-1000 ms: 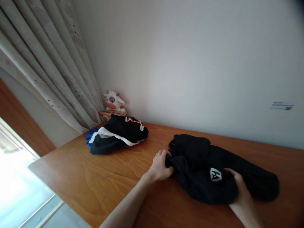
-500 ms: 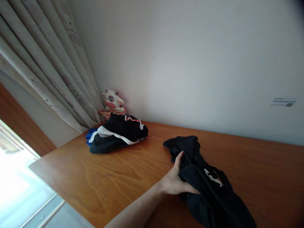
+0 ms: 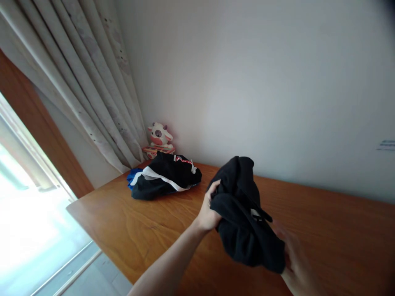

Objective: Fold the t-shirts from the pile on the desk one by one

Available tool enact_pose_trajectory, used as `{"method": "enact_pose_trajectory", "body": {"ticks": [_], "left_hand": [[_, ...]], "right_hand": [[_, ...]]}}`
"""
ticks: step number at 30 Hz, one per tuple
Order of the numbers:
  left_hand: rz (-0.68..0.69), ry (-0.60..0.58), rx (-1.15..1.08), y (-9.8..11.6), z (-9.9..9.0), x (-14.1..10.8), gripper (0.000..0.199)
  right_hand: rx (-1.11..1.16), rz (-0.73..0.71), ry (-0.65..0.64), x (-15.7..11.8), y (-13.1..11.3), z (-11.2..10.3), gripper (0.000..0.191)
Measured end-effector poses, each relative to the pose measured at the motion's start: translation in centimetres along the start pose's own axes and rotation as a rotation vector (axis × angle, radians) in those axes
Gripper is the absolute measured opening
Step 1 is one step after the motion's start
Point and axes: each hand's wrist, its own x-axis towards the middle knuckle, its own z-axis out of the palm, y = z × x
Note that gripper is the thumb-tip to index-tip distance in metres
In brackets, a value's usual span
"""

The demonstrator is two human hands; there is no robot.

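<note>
A bunched black garment (image 3: 239,222) with a small whitish print is held up in front of me above the wooden table; its exact kind is hidden by the folds. My left hand (image 3: 210,209) grips its left side, thumb on top and the fingers partly covered by cloth. At the lower right end of the garment is my right hand (image 3: 291,255), smeared by motion. Some of its fingers are behind the fabric, so its grip is hard to make out.
On the table (image 3: 160,222), at the back left, lies a pile of black, white and blue clothing (image 3: 163,176). A cow-shaped toy (image 3: 160,135) stands behind it, against the wall. A patterned curtain (image 3: 101,90) hangs at the left beside a bright window.
The black garment has been raised from the table and bunched up. My right hand has come into view at its lower right end. The view has shifted, moving the scene slightly rightward.
</note>
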Motion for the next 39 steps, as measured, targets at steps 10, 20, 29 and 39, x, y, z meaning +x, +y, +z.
{"method": "enact_pose_trajectory", "body": {"ticks": [10, 20, 29, 39], "left_hand": [[0.511, 0.099, 0.863, 15.0, -10.8, 8.3, 0.078], [-0.207, 0.027, 1.779, 10.4, -22.9, 6.6, 0.083], [-0.607, -0.115, 1.817, 8.7, -26.1, 4.3, 0.118], [-0.114, -0.293, 1.675, 8.2, -14.4, 4.2, 0.073]], "right_hand": [[-0.001, 0.034, -0.003, 0.2, -2.1, -1.0, 0.044], [0.001, 0.107, -0.023, 0.7, -2.8, -1.5, 0.047], [-0.003, 0.141, -0.026, 0.5, -2.7, -1.3, 0.046], [-0.048, 0.151, 0.04, 0.8, -2.8, -2.0, 0.039]]}}
